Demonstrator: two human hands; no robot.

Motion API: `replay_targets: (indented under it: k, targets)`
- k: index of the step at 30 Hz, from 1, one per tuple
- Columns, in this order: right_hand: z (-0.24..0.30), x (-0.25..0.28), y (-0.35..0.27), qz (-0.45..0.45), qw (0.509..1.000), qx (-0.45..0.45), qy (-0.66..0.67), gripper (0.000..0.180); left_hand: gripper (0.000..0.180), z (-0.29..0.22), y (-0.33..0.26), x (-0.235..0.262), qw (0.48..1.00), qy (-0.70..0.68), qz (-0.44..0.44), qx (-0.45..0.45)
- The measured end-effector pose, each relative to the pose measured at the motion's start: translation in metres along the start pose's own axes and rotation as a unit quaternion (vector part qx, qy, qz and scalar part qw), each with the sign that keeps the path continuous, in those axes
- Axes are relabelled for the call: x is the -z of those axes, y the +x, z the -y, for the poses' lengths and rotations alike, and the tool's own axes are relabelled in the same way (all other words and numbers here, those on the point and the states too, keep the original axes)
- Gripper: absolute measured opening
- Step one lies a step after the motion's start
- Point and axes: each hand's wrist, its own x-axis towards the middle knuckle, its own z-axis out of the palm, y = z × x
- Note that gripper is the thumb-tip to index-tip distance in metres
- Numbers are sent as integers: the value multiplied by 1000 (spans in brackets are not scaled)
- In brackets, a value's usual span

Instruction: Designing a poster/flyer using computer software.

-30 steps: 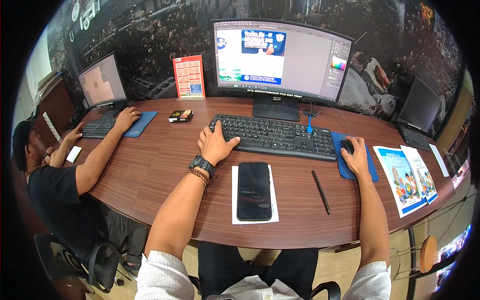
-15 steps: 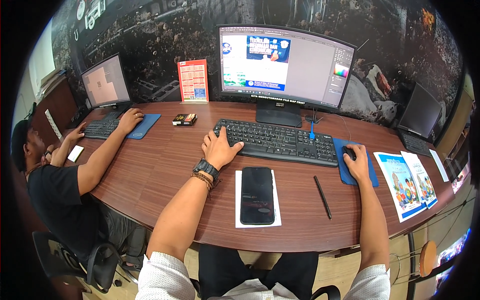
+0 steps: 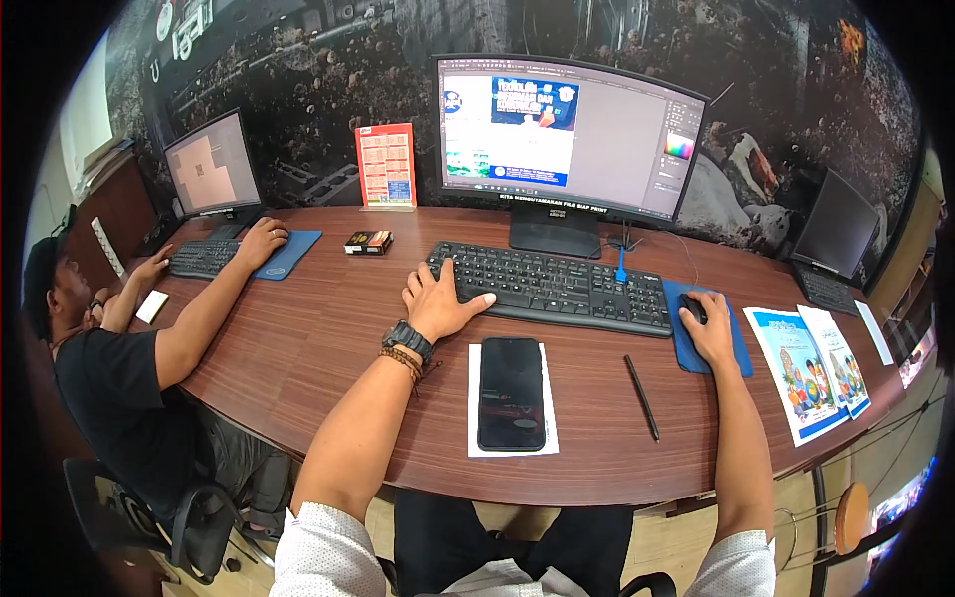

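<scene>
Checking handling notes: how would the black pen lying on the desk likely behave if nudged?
The pen looks slim and round, so it would probably roll across the smooth wooden desk. It seems light and stiff, and lies free of the right hand.

I noted a black keyboard at frame centre on the reddish-brown wood-grain desk. Mouse pad at right was blue. Black phone lay on white paper. Red-orange card stood upper centre-left. Wall showed a dark mottled pattern.

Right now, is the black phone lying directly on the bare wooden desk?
No, the phone lies on a white sheet of paper atop the desk.
</scene>
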Motion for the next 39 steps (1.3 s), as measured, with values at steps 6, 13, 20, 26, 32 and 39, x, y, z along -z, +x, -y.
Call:
replay_targets:
  k: [6, 13, 20, 26, 32, 39]
  targets:
    - [7, 1, -1, 5, 1000, 0, -4, 39, 110, 0, -1, 0, 1000, 11, -1, 3]
    - [5, 2, -1, 13, 999, 27, 19, 40, 110, -1, 0, -1, 1000, 13, 4, 4]
    - [4, 0, -1, -2, 1000, 14, 15, 38, 110, -1, 0, -1, 1000, 17, 0, 1]
    - [0, -1, -1, -20, 1000, 20, -2, 34, 110, -1, 0, 0, 1000, 17, 3, 2]
    - [2, 0, -1, -16, 1000, 25, 4, 34, 110, -2, -1, 1, 1000, 16, 2, 0]
    - [0, 1, -1, -15, 1000, 25, 5, 34, 110, -1, 0, -1, 1000, 20, -1, 0]
